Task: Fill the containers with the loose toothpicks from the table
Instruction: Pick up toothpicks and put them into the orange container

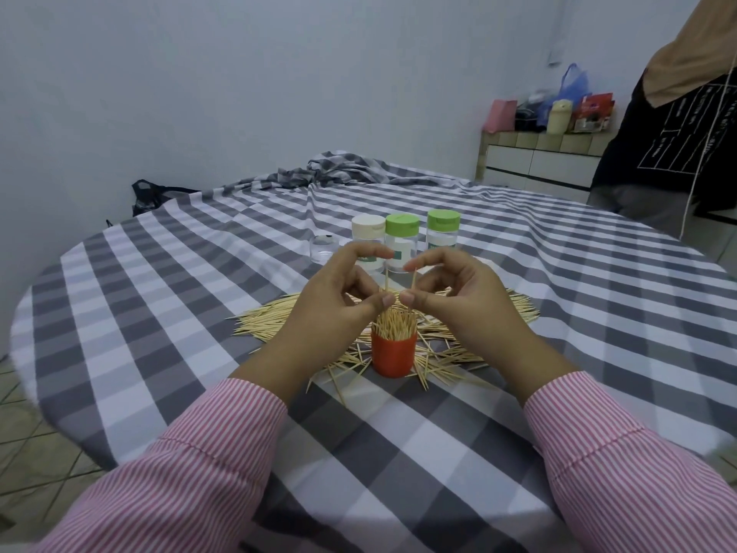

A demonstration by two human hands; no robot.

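A red open container (394,357) stands on the checked tablecloth, packed with upright toothpicks. Loose toothpicks (275,319) lie spread around and behind it. My left hand (339,297) hovers just above the container's left side and pinches one upright toothpick between thumb and finger. My right hand (458,293) is above the right side and pinches another upright toothpick the same way. Behind the hands stand three closed clear containers: one with a white lid (367,225) and two with green lids (402,225) (443,219). A small clear lidless cup (321,247) sits left of them.
The round table (558,313) carries a grey-and-white checked cloth, bunched at the far edge. A person in a black shirt (670,133) stands at the far right. A low cabinet with bags (546,153) is against the wall. A black bag (149,195) sits behind the table's left.
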